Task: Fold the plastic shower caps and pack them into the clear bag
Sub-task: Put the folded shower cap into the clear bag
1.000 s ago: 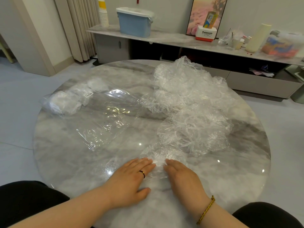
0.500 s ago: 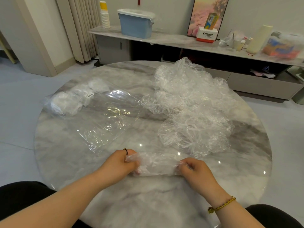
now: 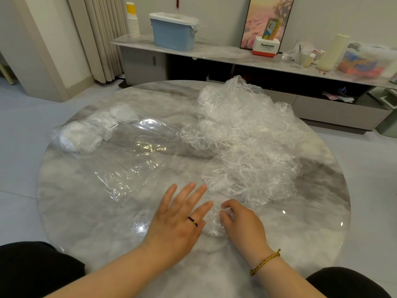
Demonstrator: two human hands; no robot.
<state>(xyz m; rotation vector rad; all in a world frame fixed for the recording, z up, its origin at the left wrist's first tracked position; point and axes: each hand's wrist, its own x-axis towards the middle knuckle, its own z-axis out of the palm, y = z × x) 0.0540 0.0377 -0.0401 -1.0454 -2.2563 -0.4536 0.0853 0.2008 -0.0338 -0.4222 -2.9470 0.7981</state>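
A folded shower cap (image 3: 212, 222) lies as a small clear wad on the round marble table (image 3: 86, 211), near the front edge. My right hand (image 3: 240, 222) has its fingers curled on the wad's right side and holds it down. My left hand (image 3: 178, 216) hovers just left of the wad with fingers spread and straight. A heap of loose crumpled shower caps (image 3: 242, 134) covers the table's right and back. The clear bag (image 3: 120, 155) lies flat to the left, with folded white caps (image 3: 77, 138) bunched in its far left end.
Behind the table runs a low marble sideboard (image 3: 214, 52) carrying a blue lidded bin (image 3: 171, 33), stacked paper cups (image 3: 132, 22), a Panasonic box (image 3: 266, 47) and other clutter. A curtain (image 3: 101, 35) hangs at the back left. My dark-clothed knees flank the table's front edge.
Both hands pinched the cap's ends half a second ago. Now the cap is folded smaller, my left hand has let go and spread open, and my right hand holds the wad.
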